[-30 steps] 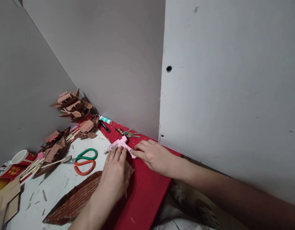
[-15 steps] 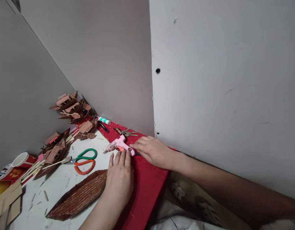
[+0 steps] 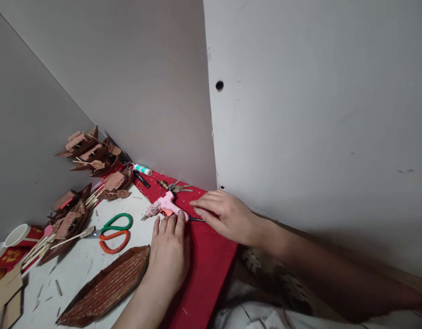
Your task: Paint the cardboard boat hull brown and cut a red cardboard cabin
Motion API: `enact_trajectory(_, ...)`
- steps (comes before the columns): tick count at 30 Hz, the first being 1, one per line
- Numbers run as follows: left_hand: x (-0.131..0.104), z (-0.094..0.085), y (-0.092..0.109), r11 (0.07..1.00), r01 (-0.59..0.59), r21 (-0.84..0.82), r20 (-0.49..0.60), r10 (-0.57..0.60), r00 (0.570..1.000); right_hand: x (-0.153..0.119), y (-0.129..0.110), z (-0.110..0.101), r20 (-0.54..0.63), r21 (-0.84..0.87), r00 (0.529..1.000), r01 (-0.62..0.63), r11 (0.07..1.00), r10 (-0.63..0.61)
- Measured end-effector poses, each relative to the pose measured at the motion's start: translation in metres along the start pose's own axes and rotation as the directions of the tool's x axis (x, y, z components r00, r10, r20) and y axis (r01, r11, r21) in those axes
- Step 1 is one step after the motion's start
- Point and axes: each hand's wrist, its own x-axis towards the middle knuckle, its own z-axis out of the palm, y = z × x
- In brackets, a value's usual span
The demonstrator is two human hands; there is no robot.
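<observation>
A pink hot glue gun [image 3: 168, 201] lies on the red table covering, its nozzle pointing left and its black cord coming off the handle. My left hand [image 3: 170, 251] rests flat, palm down, with fingertips at the glue gun's handle and trigger. Right of the handle, my right hand [image 3: 228, 214] hovers or rests near the cord, fingers extended and apart from the gun. Beside my left wrist sits a brown boat hull [image 3: 108, 288] with a ribbed inside. Scissors [image 3: 115, 233] with green and orange handles lie further left, a small wooden fork-like piece [image 3: 87, 232] against their blades.
Several brown model boats [image 3: 79, 144] crowd the back left, near bundled sticks [image 3: 36, 251]. A red paper cup [image 3: 21, 237] and cardboard [image 3: 7, 292] sit at the left. Keys [image 3: 180, 187], a glue stick [image 3: 142, 169] and a black marker [image 3: 141, 179] lie by the grey wall [image 3: 170, 91].
My right hand has drawn slightly away from the glue gun's handle, showing more of the cord. My left hand stays at the handle. The whole view has shifted a little.
</observation>
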Motion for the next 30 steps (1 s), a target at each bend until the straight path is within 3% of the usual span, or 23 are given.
enact_trajectory(12, 0.003, 0.0, -0.006, 0.952, 0.045, -0.302, 0.011, -0.043, 0.999, -0.002, -0.001, -0.003, 0.023, 0.085, 1.0, 0.0, 0.996, -0.002)
enact_trajectory(20, -0.001, 0.001, -0.004, 0.936, 0.081, -0.342, 0.033, -0.074, 0.997, -0.009, -0.002, -0.002, 0.016, 0.091, 1.0, -0.017, 0.996, 0.016)
enact_trajectory(23, -0.008, -0.01, 0.003, 0.918, 0.088, -0.386, -0.049, -0.115, 0.992, -0.011, -0.002, -0.008, -0.019, 0.11, 1.0, 0.0, 0.994, 0.002)
enact_trajectory(26, -0.028, -0.038, 0.013, 0.866, 0.047, -0.497, -0.142, -0.135, 0.981, -0.013, -0.006, -0.016, -0.072, 0.13, 0.997, 0.01, 0.991, -0.001)
enact_trajectory(27, -0.038, -0.049, 0.017, 0.823, 0.01, -0.567, -0.126, -0.099, 0.987, -0.013, -0.008, -0.018, -0.08, 0.139, 0.997, 0.003, 0.99, 0.008)
enact_trajectory(28, -0.049, -0.061, 0.021, 0.746, -0.035, -0.665, -0.042, 0.009, 0.999, -0.014, -0.011, -0.018, -0.083, 0.143, 0.996, -0.012, 0.99, 0.024)
enact_trajectory(29, -0.061, -0.071, 0.025, 0.649, -0.064, -0.758, 0.07, 0.179, 0.981, -0.015, -0.014, -0.018, -0.089, 0.145, 0.996, -0.016, 0.989, 0.029)
enact_trajectory(30, -0.074, -0.08, 0.029, 0.57, -0.063, -0.819, 0.162, 0.336, 0.928, -0.017, -0.017, -0.018, -0.076, 0.149, 0.997, -0.015, 0.989, 0.027)
